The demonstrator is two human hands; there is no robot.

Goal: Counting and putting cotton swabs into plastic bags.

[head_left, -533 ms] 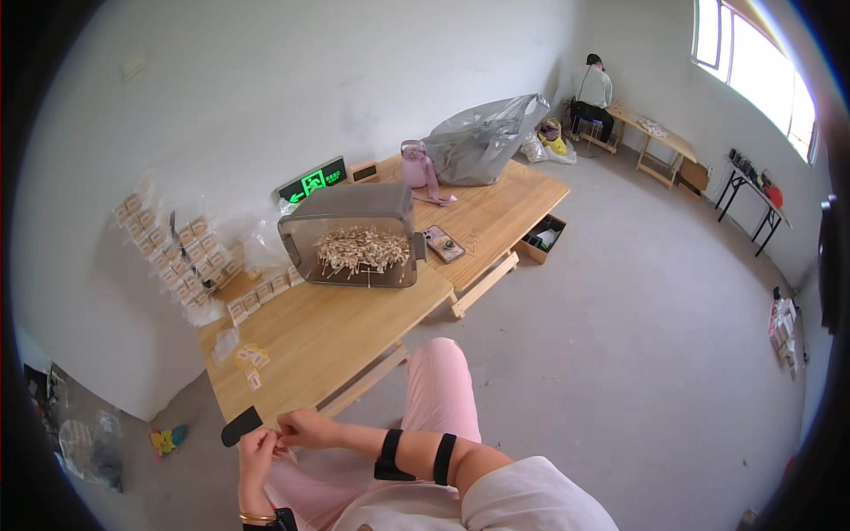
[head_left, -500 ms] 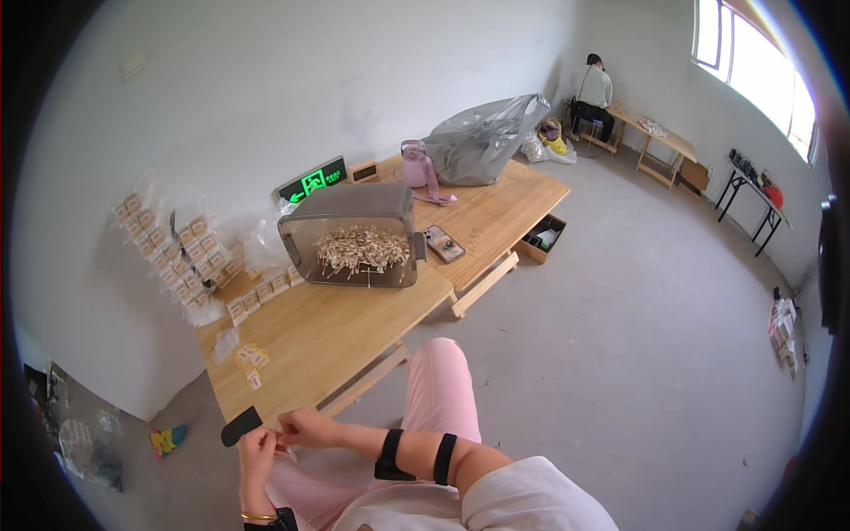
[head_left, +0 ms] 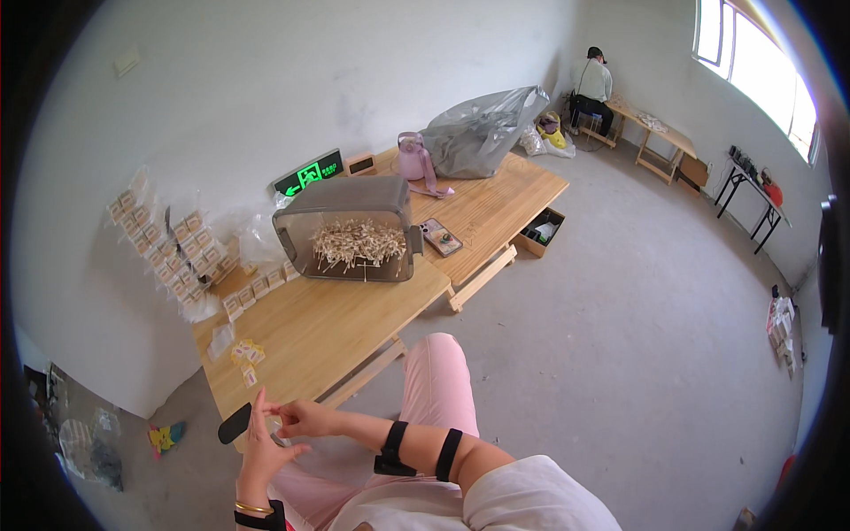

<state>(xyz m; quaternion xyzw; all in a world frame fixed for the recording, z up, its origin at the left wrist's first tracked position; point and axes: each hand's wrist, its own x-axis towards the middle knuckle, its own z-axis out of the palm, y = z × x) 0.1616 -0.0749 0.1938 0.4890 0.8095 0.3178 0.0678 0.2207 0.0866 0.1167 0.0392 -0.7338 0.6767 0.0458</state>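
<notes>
My left hand (head_left: 258, 450) is raised by the near corner of the wooden table (head_left: 328, 341), its fingers stretched up and its thumb apart. Against its fingers, my right hand (head_left: 303, 419) is closed in a pinch. A small pale, see-through piece (head_left: 281, 434) shows between the two hands, too unclear to name. Just beyond the left hand is a flat black thing with rounded corners (head_left: 234, 424). Small yellow-and-white cards (head_left: 248, 354) lie farther up the table. A grey translucent bin (head_left: 345, 199) rests on its side, with a heap of cotton swabs (head_left: 359, 243) inside.
Small packs in clear bags (head_left: 177, 257) are piled by the wall. Behind the bin stands a green lit exit sign (head_left: 307, 176). A phone (head_left: 440, 237), a pink bottle (head_left: 412, 159) and a grey plastic bag (head_left: 482, 133) occupy the farther table. A person (head_left: 591, 84) sits in the far corner.
My left hand has opened, its fingers rising and its thumb spreading away. My right hand stays pinched at nearly the same place. The view has shifted slightly.
</notes>
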